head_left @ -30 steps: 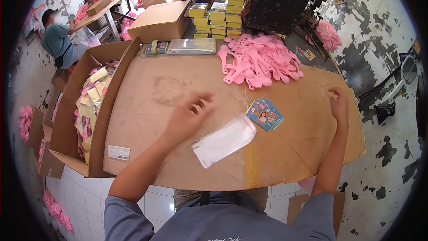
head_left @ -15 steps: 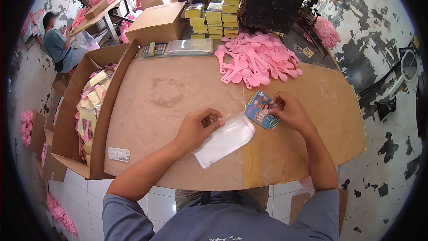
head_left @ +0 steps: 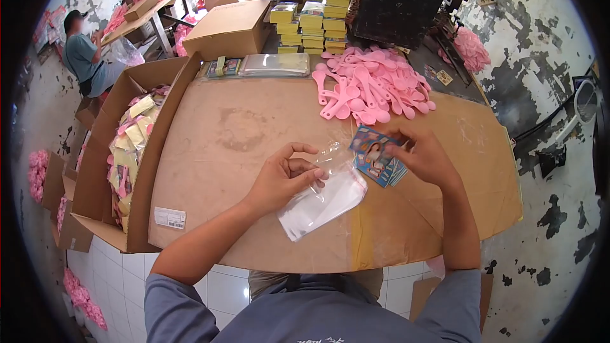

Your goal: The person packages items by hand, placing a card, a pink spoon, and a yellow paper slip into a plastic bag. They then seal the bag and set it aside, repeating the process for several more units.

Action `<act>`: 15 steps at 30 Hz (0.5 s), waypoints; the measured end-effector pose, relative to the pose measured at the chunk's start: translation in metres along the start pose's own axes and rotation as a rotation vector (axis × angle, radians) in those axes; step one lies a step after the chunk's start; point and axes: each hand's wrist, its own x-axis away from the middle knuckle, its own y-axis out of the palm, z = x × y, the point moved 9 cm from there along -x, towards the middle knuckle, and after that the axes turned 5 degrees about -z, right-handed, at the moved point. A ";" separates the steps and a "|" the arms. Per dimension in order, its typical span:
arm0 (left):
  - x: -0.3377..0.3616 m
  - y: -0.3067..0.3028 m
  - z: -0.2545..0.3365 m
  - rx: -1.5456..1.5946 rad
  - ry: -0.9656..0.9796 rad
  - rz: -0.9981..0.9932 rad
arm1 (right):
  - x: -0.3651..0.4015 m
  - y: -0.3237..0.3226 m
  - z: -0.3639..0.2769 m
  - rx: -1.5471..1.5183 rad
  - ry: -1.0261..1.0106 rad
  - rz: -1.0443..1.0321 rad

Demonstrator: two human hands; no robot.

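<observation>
My left hand (head_left: 289, 176) pinches a clear plastic bag (head_left: 332, 155) between thumb and fingers. The bag is raised and puffed a little, above a stack of flat clear bags (head_left: 324, 206) on the cardboard. To the right lies a small fanned stack of blue printed cards (head_left: 395, 173). My right hand (head_left: 424, 155) grips the top card (head_left: 373, 147) at its right edge; it is slightly blurred and tilted, and its left corner is close to the bag's mouth. The tips of my right fingers are partly hidden behind the hand.
Pink plastic scoops (head_left: 368, 86) are heaped at the back. On the left stands an open carton (head_left: 175, 111) with filled packets. Stacks of yellow-edged cards (head_left: 311, 22), a closed box (head_left: 229, 28) and more clear bags (head_left: 276, 65) line the back. A person (head_left: 89, 57) sits far left.
My left hand has lifted a bag off the stack and its mouth now stands up. My right hand has raised the top card off the fanned stack.
</observation>
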 end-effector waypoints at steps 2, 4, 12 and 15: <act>-0.001 -0.001 0.000 0.032 -0.008 0.016 | 0.001 0.013 -0.013 -0.241 -0.050 -0.018; -0.001 -0.003 0.002 -0.060 0.012 0.021 | 0.004 0.024 -0.009 -0.307 -0.099 0.043; 0.001 0.003 0.005 -0.109 0.004 -0.005 | 0.012 0.031 -0.031 -0.101 -0.276 0.040; 0.002 0.009 0.003 -0.231 0.011 -0.045 | 0.011 0.044 -0.028 -0.139 -0.319 0.001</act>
